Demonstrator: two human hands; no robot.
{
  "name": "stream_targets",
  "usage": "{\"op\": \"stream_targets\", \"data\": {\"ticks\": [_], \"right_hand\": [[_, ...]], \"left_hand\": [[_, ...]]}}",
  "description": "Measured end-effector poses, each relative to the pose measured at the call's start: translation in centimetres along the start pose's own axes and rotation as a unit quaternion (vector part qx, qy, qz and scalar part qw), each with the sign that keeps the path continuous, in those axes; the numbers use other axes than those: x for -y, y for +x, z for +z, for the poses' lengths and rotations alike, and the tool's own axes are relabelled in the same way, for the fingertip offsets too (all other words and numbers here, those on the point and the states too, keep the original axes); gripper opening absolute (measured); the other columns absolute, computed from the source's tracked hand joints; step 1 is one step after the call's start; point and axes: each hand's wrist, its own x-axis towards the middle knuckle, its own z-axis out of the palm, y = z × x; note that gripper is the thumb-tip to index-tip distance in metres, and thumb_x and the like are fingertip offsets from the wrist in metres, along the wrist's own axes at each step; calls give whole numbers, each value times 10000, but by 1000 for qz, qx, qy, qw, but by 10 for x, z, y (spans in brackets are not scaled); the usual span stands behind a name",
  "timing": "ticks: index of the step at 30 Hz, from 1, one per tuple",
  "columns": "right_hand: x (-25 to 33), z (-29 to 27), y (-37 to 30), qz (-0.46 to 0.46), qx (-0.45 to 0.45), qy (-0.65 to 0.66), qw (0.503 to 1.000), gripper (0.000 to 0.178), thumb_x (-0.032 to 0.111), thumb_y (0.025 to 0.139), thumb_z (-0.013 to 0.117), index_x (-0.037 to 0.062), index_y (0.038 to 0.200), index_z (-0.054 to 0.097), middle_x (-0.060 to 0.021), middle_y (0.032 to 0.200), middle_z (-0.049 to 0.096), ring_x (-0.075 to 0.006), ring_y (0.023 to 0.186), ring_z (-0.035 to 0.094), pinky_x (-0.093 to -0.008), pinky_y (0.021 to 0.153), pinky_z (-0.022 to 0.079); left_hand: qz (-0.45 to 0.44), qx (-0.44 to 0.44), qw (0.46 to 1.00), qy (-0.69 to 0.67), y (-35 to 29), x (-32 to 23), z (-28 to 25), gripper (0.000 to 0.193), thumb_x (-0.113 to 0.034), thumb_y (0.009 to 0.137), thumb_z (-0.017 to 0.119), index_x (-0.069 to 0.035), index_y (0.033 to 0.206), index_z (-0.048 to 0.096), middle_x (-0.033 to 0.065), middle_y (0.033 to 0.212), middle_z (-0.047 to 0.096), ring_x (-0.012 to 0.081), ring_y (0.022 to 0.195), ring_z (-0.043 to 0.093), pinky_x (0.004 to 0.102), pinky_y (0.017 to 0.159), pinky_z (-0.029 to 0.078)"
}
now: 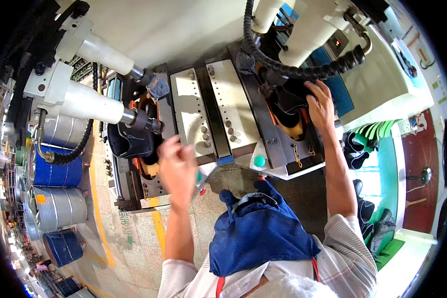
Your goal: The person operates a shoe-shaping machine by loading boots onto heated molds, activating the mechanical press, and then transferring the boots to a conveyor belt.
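My right hand [320,105] is at the side of a black shoe upper [289,97] in the right-hand station of the machine, its fingers bent over the upper's edge. That upper sits above a yellowish last or mould [295,130] under a pressing arm [313,35]. My left hand [176,166] is smeared by motion, beside the left-hand station and nearest to a second black shoe upper [129,139]. A white pressing arm [92,102] with a dark metal head reaches over that second upper. Whether the left fingers hold anything does not show.
Two pale perforated plates [186,109] lie between the stations. Green buttons [259,161] sit on the front edge. Blue and grey drums [59,208] stand at left on the floor. At right, a green-lined rack [382,233] holds dark shoes or uppers. A black corrugated hose [303,72] hangs low.
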Motion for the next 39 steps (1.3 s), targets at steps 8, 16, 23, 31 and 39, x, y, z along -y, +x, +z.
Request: {"op": "stream_targets", "data": {"ticks": [8,16,23,31,39], "right_hand": [[18,12,3,-2,-35,-98,995,302,242,913,643,40,1038,829,-296,1238,728,-408,1297,644,-473,1106,506],[30,50,-25,-78,63,-42,994,413,187,901,653,-46,1232,732,-278,1267,711,-440,1171,689,-471,1039,545],[78,50,-54,-155,6,-50,987,487,96,901,682,10,1380,654,-244,1317,680,-417,1215,660,-456,1043,539],[72,75,-193,-259,240,-118,928,172,84,830,643,33,966,734,-164,1072,707,-328,1035,723,-390,868,628],[143,82,-151,-254,277,-47,926,322,87,888,642,63,1204,701,-121,928,726,-340,803,742,-458,701,610]], "left_hand": [[167,307,936,-43,48,-139,205,596,-47,929,657,-105,1503,506,206,1112,751,454,904,739,563,774,589],[34,296,935,-192,15,-56,265,359,-128,962,686,-25,1301,623,142,962,795,335,907,781,458,793,612],[-23,210,948,-237,58,-15,239,206,-101,963,722,37,1116,709,173,941,799,282,849,790,373,768,599],[-3,237,945,-224,55,-51,214,253,-56,980,674,29,1217,696,162,1024,815,245,941,799,346,833,618],[102,58,960,-253,47,-58,86,204,6,975,668,-12,1173,714,163,1035,786,220,936,785,333,825,630]]}}
